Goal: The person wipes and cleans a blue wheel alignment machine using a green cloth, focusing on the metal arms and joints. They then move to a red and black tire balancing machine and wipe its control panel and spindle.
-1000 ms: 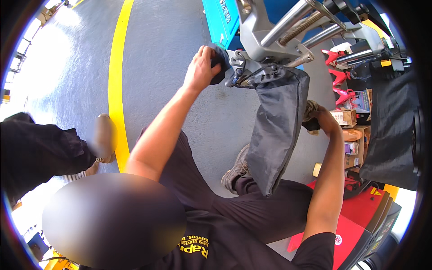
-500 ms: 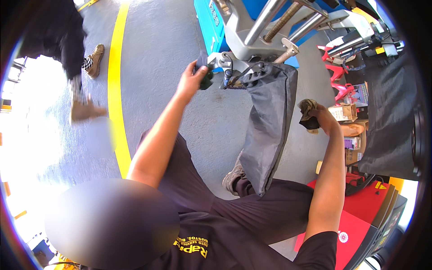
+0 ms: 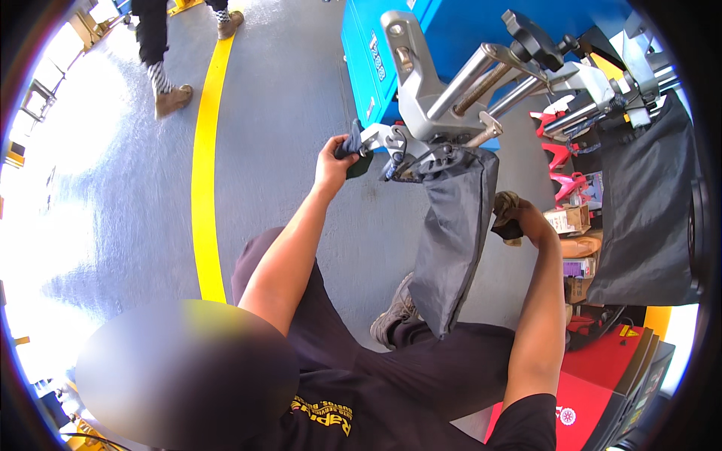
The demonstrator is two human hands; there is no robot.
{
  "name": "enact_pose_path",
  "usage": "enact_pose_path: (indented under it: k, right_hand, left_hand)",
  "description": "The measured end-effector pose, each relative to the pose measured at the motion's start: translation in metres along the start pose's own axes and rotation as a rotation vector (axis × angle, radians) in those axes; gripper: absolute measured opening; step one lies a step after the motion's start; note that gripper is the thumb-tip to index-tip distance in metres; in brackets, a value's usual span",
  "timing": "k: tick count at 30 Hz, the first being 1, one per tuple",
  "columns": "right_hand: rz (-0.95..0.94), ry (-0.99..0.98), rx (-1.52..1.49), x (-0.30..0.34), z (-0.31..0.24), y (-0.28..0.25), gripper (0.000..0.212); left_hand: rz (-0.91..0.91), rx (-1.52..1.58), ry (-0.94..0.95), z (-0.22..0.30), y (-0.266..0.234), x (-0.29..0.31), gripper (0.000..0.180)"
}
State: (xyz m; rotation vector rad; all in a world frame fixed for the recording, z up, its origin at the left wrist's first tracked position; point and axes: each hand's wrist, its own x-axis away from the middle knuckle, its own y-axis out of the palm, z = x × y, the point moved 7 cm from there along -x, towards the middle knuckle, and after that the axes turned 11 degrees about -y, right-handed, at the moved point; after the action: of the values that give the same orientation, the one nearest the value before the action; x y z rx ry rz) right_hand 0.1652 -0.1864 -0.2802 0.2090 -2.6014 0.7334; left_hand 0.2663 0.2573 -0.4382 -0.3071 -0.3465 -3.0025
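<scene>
Left hand (image 3: 331,168) closed on dark rag (image 3: 361,166), right hand (image 3: 536,225) on mottled rag (image 3: 507,205).
Risk — looped cord (image 3: 392,167) by metal clamp (image 3: 430,109) could snag dark rag if dragged.

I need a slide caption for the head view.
Left hand holds a dark cloth at a silver bracket; right hand grips a brownish cloth near a hanging black bag.

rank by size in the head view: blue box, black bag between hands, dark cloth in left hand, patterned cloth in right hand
Largest: blue box
Next: black bag
Smallest: dark cloth, patterned cloth, too alike to rank
</scene>
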Motion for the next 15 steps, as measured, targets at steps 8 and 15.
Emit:
enact_pose_path:
  k: [8, 15]
  right_hand:
    - [-0.028, -0.185, 0.326, -0.008, 0.000, 0.001, 0.030]
    - [-0.032, -0.173, 0.566, -0.004, -0.010, -0.003, 0.024]
  left_hand:
    - [0.157, -0.535, 0.284, 0.028, -0.003, 0.016, 0.035]
    - [-0.135, -1.066, 0.168, 0.068, 0.003, 0.001, 0.039]
